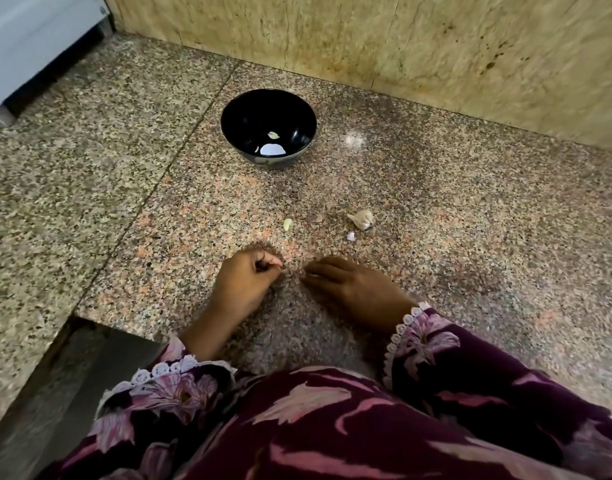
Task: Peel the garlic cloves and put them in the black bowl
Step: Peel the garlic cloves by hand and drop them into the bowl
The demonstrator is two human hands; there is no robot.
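The left hand [245,278] rests low on the granite counter [90,202] with its fingers curled in tight, thumb against the fingertips; whether it pinches a sliver of skin or nothing at all cannot be told. Just beside it, at its 3 o'clock, the right hand [346,285] lies with its fingers extended and relaxed toward the left, holding nothing visible. At 12 o'clock from the hands, near them, lies a pale peeled clove [287,224]. At 1 o'clock sits the remaining garlic piece [361,219], still in its papery skin, with a small scrap of peel [351,236] just beside it. Farther at 12 o'clock stands the black bowl [249,109], with one peeled clove in the bowl [273,135].

The step in hand seems to fall between cloves. The next move likely calls for picking up the bare clove and carrying it to the bowl, then breaking the skinned piece apart.
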